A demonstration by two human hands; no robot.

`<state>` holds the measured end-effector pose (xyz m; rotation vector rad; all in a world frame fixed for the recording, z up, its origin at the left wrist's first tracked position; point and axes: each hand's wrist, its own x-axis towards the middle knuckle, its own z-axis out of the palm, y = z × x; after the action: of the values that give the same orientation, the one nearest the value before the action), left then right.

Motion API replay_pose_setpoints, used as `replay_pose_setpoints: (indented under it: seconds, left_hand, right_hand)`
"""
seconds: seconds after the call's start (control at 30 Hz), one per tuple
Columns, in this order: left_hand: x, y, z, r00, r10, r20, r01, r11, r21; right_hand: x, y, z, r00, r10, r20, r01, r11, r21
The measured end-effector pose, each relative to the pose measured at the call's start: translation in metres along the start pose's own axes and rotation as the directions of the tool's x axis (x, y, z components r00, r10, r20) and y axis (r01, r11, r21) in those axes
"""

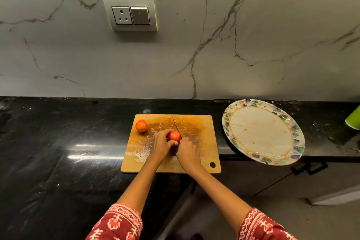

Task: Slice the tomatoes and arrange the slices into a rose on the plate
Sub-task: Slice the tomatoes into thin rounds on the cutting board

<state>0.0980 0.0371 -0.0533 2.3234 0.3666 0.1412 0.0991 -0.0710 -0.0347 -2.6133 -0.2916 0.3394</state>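
Left grip point(160, 143) curls round the tomato point(174, 136) at frame centre, on the board point(202, 142); right grip point(188, 152) closes on the knife point(176, 125) handle. The tomato looks round, smooth-skinned and soft, likely to roll or slip, so hold its flanks. Green stem scar faces up; blade runs toward the upper frame. Second tomato point(141, 126) lies upper left; plate point(263, 103) right.

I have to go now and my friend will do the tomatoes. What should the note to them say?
Left hand grips the tomato on the cutting board. Right hand holds the knife, blade at that tomato's right side. A second tomato sits whole at the board's far left corner. The plate, to the right, hangs partly over the counter edge and holds no slices. Done: no slices visible. Left: slice both tomatoes, build the rose.
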Motion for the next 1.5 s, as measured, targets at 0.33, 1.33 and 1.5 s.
replay_pose_setpoints:
  seconds: [0.33, 1.33, 1.5]
  left_hand:
    - [-0.005, -0.002, 0.007, 0.999, 0.020, -0.031, -0.020, 1.000, -0.004]
    - [0.007, -0.008, 0.003, 0.999, -0.044, -0.032, 0.042, 0.998, -0.050]
    - [0.008, -0.007, 0.002, 0.999, -0.043, -0.011, 0.043, 0.999, -0.020]
  right_hand:
    - [0.000, 0.008, 0.007, 0.999, 0.010, 0.031, -0.010, 1.000, -0.001]
    - [-0.010, 0.027, 0.014, 0.996, -0.025, 0.081, 0.029, 0.998, -0.049]
    - [0.006, 0.012, 0.011, 0.994, 0.004, 0.110, 0.001, 0.999, -0.045]
